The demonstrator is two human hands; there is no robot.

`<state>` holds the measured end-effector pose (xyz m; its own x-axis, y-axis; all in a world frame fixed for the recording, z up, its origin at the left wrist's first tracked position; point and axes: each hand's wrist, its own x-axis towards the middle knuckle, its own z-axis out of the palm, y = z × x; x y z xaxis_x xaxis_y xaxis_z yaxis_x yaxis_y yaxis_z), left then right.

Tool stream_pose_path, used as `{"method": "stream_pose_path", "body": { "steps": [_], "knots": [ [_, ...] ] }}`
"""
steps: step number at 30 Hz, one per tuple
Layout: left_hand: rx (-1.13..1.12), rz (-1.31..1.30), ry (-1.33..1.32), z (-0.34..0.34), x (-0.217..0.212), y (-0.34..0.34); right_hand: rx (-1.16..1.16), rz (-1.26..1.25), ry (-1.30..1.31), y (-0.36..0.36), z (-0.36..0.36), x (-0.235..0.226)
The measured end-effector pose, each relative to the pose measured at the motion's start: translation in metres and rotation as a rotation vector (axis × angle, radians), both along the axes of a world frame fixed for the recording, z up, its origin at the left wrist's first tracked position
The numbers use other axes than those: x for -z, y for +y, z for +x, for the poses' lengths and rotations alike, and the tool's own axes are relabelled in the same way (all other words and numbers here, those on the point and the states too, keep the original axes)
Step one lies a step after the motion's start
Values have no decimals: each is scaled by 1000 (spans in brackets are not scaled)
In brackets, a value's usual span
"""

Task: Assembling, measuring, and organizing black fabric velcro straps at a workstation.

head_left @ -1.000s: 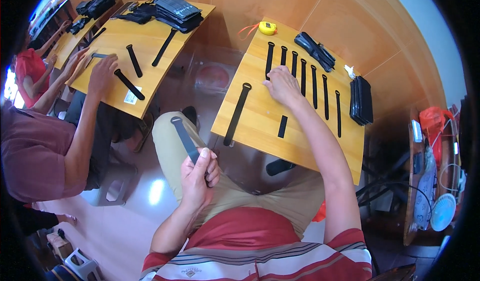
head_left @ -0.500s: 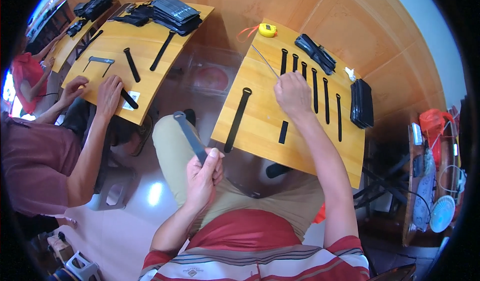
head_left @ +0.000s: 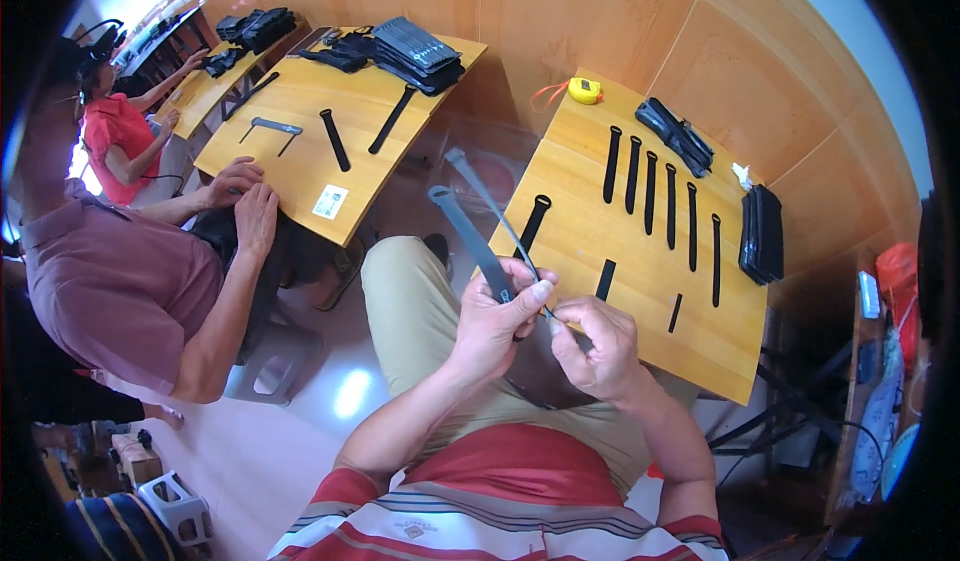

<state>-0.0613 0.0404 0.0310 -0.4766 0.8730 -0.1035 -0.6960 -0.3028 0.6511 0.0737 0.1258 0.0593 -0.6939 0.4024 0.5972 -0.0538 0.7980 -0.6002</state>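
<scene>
My left hand (head_left: 490,326) pinches a dark grey cable strap (head_left: 465,231) that has a slotted round end, pointing up and to the left. A second, slimmer-looking strap (head_left: 505,219), seen nearly edge-on, crosses in front of it. My right hand (head_left: 600,346) has its thumb and fingers closed at the lower end of that second strap, close against the left fingertips. Both hands are over my lap at the near table edge. Behind them a black strap (head_left: 533,223) lies partly hidden by the left hand and the straps.
Several black straps (head_left: 652,193) lie in a row on the table (head_left: 570,176). Short black strips (head_left: 606,279) are nearer. A yellow tape measure (head_left: 585,90), a bundle (head_left: 675,136) and a black stack (head_left: 762,233) sit farther back. A co-worker (head_left: 120,291) sits left at another table (head_left: 300,176).
My right hand came back from over the table with the second strap, to meet my left hand. The left hand rose slightly and moved right. The view shifted, and the co-worker's hands moved closer together.
</scene>
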Motion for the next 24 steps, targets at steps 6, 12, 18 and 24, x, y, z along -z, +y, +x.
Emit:
{"method": "stream_pose_path", "body": {
  "steps": [6, 12, 18, 24],
  "knots": [
    [-60, -3, 45, 14, 3, -4, 48, -270, -36, -17, 13, 11],
    [-82, -29, 101, 22, -3, -13, 95, -160, 80, -28, 15, 11],
    [-136, -59, 24, 16, -19, 0, 121, 12, 182, -17, 22, -3],
    [-69, -52, 36, -6, -10, 19, 132, 14, 78, 4, 31, 8]
  ]
}}
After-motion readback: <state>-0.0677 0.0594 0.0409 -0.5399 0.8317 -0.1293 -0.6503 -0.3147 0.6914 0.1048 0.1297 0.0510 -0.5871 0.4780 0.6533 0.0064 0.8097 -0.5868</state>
